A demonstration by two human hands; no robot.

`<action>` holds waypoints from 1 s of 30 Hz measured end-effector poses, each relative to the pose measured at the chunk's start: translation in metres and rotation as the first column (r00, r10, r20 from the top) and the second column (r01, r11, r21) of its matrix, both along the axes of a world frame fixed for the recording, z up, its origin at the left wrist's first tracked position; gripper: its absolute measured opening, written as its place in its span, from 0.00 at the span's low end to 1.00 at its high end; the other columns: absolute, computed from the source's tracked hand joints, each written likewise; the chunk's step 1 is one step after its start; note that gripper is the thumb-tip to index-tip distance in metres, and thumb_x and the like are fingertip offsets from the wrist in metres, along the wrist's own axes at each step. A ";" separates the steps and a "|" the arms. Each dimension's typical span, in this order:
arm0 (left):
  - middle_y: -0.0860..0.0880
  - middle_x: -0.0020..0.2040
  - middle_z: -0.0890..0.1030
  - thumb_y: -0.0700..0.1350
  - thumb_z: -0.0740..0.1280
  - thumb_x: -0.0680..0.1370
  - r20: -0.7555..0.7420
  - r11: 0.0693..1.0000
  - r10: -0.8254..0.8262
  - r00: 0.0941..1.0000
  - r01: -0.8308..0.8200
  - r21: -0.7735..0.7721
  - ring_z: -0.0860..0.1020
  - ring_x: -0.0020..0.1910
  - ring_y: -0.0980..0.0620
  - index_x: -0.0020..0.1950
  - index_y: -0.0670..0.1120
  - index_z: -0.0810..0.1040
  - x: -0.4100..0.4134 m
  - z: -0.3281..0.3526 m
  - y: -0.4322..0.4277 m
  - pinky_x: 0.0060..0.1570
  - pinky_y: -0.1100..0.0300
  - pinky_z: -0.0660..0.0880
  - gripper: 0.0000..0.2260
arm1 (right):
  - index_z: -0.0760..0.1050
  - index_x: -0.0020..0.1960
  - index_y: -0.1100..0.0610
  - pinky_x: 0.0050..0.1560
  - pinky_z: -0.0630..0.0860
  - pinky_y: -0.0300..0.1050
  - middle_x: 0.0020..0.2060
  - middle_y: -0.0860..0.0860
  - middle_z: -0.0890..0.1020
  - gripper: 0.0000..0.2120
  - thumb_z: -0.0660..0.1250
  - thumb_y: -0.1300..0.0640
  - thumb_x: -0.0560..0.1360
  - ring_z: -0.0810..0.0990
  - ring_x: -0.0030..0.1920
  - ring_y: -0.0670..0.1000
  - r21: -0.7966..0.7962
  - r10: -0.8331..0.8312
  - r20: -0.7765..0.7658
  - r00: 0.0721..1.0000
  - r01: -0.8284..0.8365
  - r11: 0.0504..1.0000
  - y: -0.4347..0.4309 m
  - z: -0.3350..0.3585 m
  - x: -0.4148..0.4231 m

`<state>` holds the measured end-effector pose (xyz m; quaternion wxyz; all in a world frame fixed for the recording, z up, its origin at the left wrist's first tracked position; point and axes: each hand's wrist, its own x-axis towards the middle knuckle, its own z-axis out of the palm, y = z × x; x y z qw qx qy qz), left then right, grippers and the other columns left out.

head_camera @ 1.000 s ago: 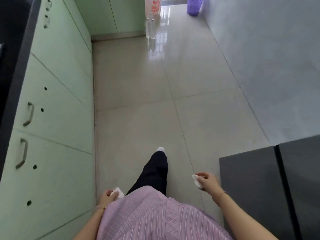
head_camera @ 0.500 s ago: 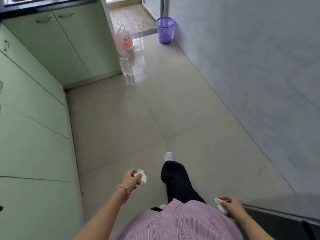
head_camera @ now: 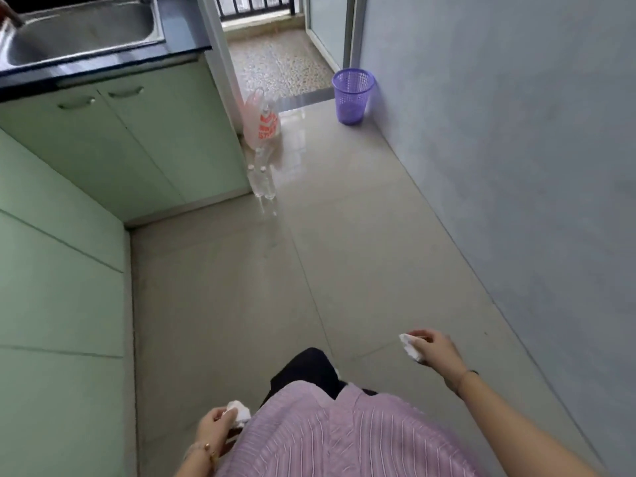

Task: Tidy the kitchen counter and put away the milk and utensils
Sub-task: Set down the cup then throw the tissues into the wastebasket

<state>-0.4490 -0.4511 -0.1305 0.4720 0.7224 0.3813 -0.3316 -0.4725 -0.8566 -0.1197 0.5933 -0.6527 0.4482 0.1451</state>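
Note:
My left hand [head_camera: 215, 426] hangs low by my pink striped shirt, shut on a crumpled white tissue [head_camera: 240, 409]. My right hand [head_camera: 435, 349] is out to the right over the floor tiles, shut on another crumpled white tissue [head_camera: 409, 346]. A purple mesh waste basket [head_camera: 351, 95] stands far ahead against the grey wall, beside the balcony door. Neither milk nor utensils are in view.
Green cabinets [head_camera: 62, 270] run along the left and turn under a steel sink [head_camera: 79, 27] in a dark counter. A plastic bag [head_camera: 263, 123] and a few clear bottles [head_camera: 262, 180] stand on the floor by the cabinet corner. A grey wall [head_camera: 516, 166] bounds the right.
The view has swung forward and up, bringing the sink and basket closer. My left hand dropped back beside my shirt; my right hand moved forward. Both keep their tissues.

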 end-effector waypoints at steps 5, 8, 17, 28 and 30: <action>0.42 0.36 0.76 0.36 0.66 0.73 0.004 0.994 -0.102 0.995 0.102 0.033 0.72 0.35 0.47 0.44 0.34 0.75 0.121 0.001 -0.058 0.33 0.60 0.67 0.05 | 0.78 0.48 0.62 0.27 0.74 0.29 0.35 0.53 0.80 0.05 0.69 0.62 0.73 0.77 0.34 0.46 -0.001 -0.025 0.036 0.999 0.025 1.000 -0.039 0.000 0.109; 0.41 0.39 0.77 0.46 0.65 0.60 -0.010 0.982 -0.188 0.982 0.188 0.029 0.73 0.39 0.46 0.37 0.40 0.75 0.210 -0.006 -0.097 0.39 0.58 0.68 0.11 | 0.78 0.49 0.63 0.27 0.74 0.31 0.35 0.53 0.80 0.07 0.69 0.62 0.73 0.77 0.33 0.47 -0.027 -0.076 -0.040 0.996 0.075 0.997 -0.068 -0.021 0.147; 0.46 0.34 0.76 0.46 0.65 0.67 0.160 0.907 -0.391 0.906 0.409 -0.098 0.74 0.32 0.50 0.42 0.42 0.73 0.497 0.036 -0.285 0.33 0.61 0.68 0.09 | 0.79 0.35 0.59 0.39 0.72 0.43 0.37 0.60 0.83 0.05 0.74 0.64 0.67 0.78 0.38 0.54 -0.119 -0.292 -0.271 0.917 0.269 0.956 -0.165 -0.027 0.241; 0.45 0.34 0.77 0.40 0.63 0.76 0.064 0.937 -0.319 0.946 0.325 -0.126 0.75 0.34 0.49 0.40 0.43 0.73 0.677 0.021 -0.416 0.35 0.61 0.68 0.05 | 0.81 0.44 0.64 0.35 0.72 0.41 0.32 0.53 0.81 0.05 0.71 0.63 0.70 0.77 0.34 0.53 -0.090 -0.234 -0.232 0.944 0.219 0.972 -0.316 -0.060 0.489; 0.43 0.34 0.76 0.41 0.68 0.70 -0.028 0.972 -0.227 0.974 0.224 -0.076 0.74 0.34 0.47 0.38 0.42 0.73 0.694 0.022 -0.419 0.37 0.60 0.70 0.05 | 0.79 0.45 0.62 0.38 0.73 0.42 0.34 0.51 0.80 0.03 0.69 0.63 0.71 0.78 0.37 0.54 -0.063 -0.184 -0.207 0.961 0.174 0.983 -0.348 -0.055 0.553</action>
